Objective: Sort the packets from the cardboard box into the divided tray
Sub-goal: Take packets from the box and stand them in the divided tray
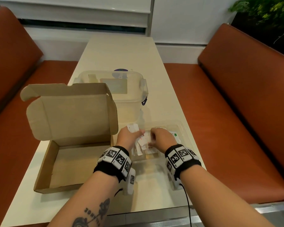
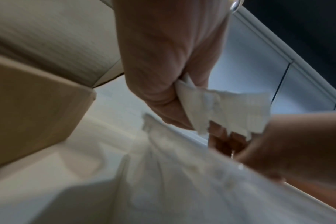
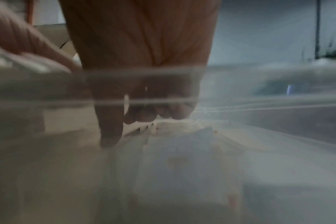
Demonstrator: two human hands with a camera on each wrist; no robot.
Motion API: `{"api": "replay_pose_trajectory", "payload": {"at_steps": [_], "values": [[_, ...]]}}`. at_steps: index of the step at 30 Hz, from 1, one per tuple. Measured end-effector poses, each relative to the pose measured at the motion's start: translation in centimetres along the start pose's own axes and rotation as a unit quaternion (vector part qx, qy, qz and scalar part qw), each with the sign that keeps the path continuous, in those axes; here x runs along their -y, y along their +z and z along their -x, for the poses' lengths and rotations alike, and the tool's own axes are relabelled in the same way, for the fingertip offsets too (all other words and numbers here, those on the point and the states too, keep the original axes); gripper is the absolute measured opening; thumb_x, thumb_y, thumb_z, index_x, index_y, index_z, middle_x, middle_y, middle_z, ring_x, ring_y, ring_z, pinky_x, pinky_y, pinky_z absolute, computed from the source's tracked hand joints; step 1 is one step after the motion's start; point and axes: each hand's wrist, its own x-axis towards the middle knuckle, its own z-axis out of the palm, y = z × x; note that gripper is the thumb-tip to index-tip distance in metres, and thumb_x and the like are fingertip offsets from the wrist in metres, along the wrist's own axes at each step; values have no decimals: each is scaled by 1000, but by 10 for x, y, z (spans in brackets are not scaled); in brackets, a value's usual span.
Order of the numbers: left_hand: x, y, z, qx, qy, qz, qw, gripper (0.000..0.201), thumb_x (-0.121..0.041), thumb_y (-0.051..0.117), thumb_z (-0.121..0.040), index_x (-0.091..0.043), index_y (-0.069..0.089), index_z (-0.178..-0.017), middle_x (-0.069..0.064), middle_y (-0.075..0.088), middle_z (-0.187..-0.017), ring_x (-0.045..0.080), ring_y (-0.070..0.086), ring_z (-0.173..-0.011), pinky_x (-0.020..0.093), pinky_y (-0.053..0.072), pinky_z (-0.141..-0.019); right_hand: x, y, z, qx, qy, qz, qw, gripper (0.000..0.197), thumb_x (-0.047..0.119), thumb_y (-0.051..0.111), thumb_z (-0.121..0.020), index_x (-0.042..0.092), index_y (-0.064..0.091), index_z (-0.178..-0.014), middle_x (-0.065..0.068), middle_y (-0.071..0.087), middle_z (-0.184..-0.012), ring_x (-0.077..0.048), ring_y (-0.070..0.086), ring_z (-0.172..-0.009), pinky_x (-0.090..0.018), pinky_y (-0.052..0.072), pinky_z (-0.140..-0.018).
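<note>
Both hands work over the divided tray (image 1: pixel 184 128): left hand (image 1: pixel 127 136) pinches packets (image 2: pixel 230 109), right hand (image 1: pixel 161 138) seemingly curled, pressing packets.

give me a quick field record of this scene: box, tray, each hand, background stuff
cardboard box: open, lid up, no packets visible inside
divided tray: clear, right of box, holds white packets
left hand: grips a bunch of white packets over the tray
right hand: fingers curled, down in the tray on packets
lidded plastic container: clear, behind box
table: cream, between orange benches
</note>
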Motion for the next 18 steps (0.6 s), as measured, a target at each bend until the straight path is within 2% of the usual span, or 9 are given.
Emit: {"api": "replay_pose_trajectory", "payload": {"at_steps": [2,3,6,8,10,13,16,18], "values": [[2,1,-2,-15,-5,5,1000,17,-18,75,-80,-8,66,-91,9,70,-89,25,64,-85,34,48,-79,-1,-6,1,-57,28,-128,990,10,17,63,-86,13,54,-82,-3,62,-80,-18,56,-74,-26,41,-65],[3,1,-2,-17,-3,5,1000,17,-18,75,-80,-8,65,-90,9,69,-89,25,64,-84,32,47,-76,0,-10,2,-72,42,-190,978,11,20,61,-88,12,57,-83,-4,66,-78,-14,58,-70,-24,43,-63],[3,3,-4,-13,2,8,1000,21,-19,73,-82,-5,66,-96,10,70,-92,25,64,-86,30,47,-72,4,-17,7,-19,43,-291,956,18,29,68,-84,15,58,-79,1,69,-68,5,53,-48,-12,39,-49],[0,6,-3,-8,-4,30,1000,23,-21,71,-84,-3,66,-98,13,70,-95,30,66,-90,38,52,-81,6,-19,10,11,40,-310,950,20,23,76,-76,13,60,-81,1,67,-68,4,51,-44,-9,37,-42],[-2,7,-3,5,-9,48,999,21,-25,65,-89,-6,65,-96,15,69,-96,31,65,-91,42,49,-88,4,-21,11,10,49,-329,943,21,18,79,-73,10,65,-86,0,64,-69,-2,50,-50,-12,38,-44],[-4,10,-2,22,-25,73,997,22,-28,56,-94,-7,64,-97,14,66,-92,28,62,-87,42,47,-87,-2,-25,13,6,56,-354,933,16,16,78,-75,8,69,-84,5,61,-64,-4,47,-52,-12,39,-44],[-6,11,-1,21,-44,91,995,20,-27,53,-96,-10,62,-92,12,65,-87,26,61,-82,38,46,-81,-7,-27,16,-1,59,-361,931,11,18,76,-78,13,67,-76,6,60,-64,-4,48,-53,-12,40,-45],[-7,12,-1,16,-36,84,996,18,-25,52,-96,-11,61,-90,12,63,-88,27,60,-83,37,45,-80,-12,-29,18,-11,62,-372,926,12,18,75,-79,15,66,-71,6,61,-65,-4,50,-54,-12,41,-46]]}}
